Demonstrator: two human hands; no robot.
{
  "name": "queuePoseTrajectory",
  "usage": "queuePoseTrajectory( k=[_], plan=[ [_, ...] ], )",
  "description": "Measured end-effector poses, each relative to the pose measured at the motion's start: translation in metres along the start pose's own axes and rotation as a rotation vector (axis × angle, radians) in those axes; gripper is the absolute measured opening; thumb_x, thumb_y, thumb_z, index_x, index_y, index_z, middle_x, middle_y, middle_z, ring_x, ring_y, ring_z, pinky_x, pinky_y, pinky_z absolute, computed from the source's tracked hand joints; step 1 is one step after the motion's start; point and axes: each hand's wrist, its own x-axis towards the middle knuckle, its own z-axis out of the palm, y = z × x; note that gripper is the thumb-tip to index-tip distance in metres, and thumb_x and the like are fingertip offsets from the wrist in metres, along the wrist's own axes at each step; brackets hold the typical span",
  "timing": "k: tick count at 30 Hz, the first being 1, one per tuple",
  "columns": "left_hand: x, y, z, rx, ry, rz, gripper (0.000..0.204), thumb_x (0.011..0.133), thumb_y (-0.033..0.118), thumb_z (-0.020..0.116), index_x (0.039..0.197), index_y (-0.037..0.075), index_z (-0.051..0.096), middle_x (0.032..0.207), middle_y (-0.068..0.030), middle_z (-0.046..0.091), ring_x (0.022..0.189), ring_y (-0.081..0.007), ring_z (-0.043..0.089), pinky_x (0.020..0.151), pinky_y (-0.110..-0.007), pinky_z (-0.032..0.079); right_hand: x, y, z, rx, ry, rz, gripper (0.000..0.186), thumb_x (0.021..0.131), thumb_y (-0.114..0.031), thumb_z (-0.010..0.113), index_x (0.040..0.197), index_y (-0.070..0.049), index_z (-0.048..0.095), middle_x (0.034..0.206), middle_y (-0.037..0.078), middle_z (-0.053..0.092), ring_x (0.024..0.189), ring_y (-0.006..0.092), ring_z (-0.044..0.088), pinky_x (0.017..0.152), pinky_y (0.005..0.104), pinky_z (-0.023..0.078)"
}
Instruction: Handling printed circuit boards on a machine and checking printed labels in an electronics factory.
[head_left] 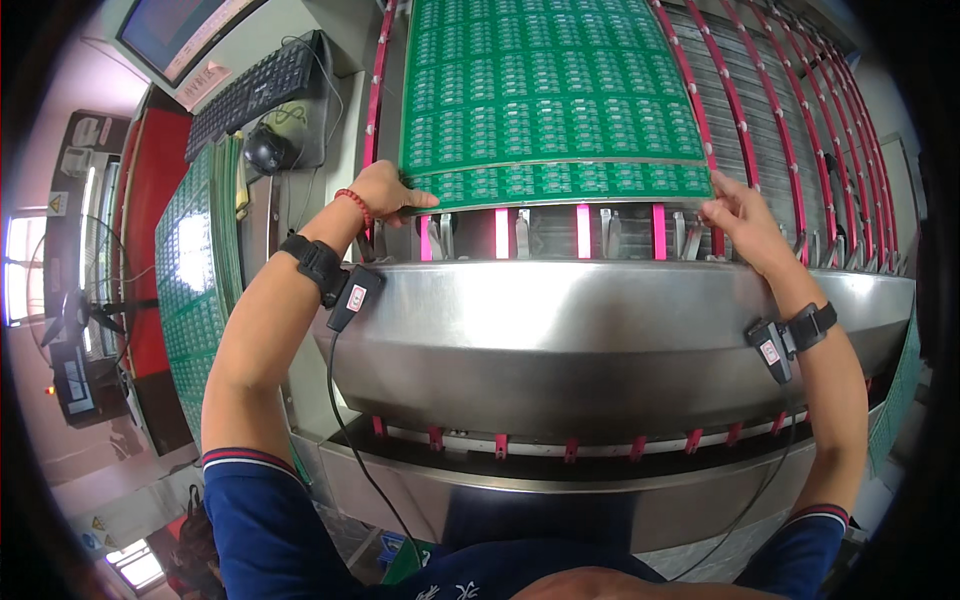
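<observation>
Left hand [388, 192] and right hand [748, 224], both nearly closed, pinch the green panel [560, 182] by its near corners, steel machine [600, 315] beneath!

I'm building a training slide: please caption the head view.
Left hand and right hand hold the near corners of green circuit boards beyond a curved metal panel.

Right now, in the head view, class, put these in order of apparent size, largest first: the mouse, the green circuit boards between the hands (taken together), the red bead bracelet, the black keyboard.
1. Green circuit boards
2. Black keyboard
3. Mouse
4. Red bead bracelet
</observation>
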Motion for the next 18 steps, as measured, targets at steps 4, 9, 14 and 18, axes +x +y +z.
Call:
queuePoseTrajectory(
  k=[4, 9, 14, 18],
  plan=[
    [-0.001, 0.001, 0.001, 0.087, 0.000, 0.000, 0.040, 0.066, 0.028, 0.078, 0.081, -0.005, 0.062, 0.063, -0.0068, 0.057, 0.047, -0.0137, 0.055, 0.042, -0.026, 0.049, -0.001, -0.002, 0.002, -0.025, 0.009, 0.021, 0.038, 0.086, -0.011, 0.053, 0.117, 0.008, 0.045, 0.081, 0.004, 0.057, 0.073, 0.0082, 0.054, 0.069, 0.0225, 0.045],
    [-0.002, 0.002, 0.004, 0.111, 0.003, -0.022, 0.041, 0.065, 0.029, 0.078, 0.079, -0.005, 0.061, 0.062, -0.0074, 0.057, 0.048, -0.0144, 0.057, 0.043, -0.026, 0.049, -0.001, -0.004, 0.001, 0.027, -0.028, 0.032, 0.036, 0.086, -0.010, 0.052, 0.114, 0.012, 0.045, 0.081, 0.005, 0.056, 0.073, 0.0100, 0.056, 0.067, 0.0236, 0.046],
    [-0.007, 0.011, 0.008, 0.203, 0.036, -0.063, 0.041, 0.065, 0.030, 0.078, 0.075, -0.005, 0.060, 0.061, -0.0086, 0.058, 0.049, -0.0152, 0.058, 0.044, -0.027, 0.050, 0.000, -0.001, 0.002, -0.028, -0.008, 0.076, 0.045, 0.086, -0.010, 0.052, 0.120, 0.015, 0.038, 0.078, 0.005, 0.055, 0.072, 0.0107, 0.056, 0.066, 0.0238, 0.047],
    [-0.016, 0.023, 0.009, 0.332, 0.046, -0.058, 0.049, 0.063, 0.032, 0.079, 0.083, -0.008, 0.057, 0.064, -0.0137, 0.059, 0.053, -0.0216, 0.060, 0.053, -0.031, 0.051, 0.003, 0.003, 0.001, 0.016, -0.009, 0.111, 0.054, 0.085, -0.010, 0.054, 0.126, 0.015, 0.030, 0.075, 0.005, 0.054, 0.071, 0.0118, 0.056, 0.065, 0.0244, 0.047]
  ],
)
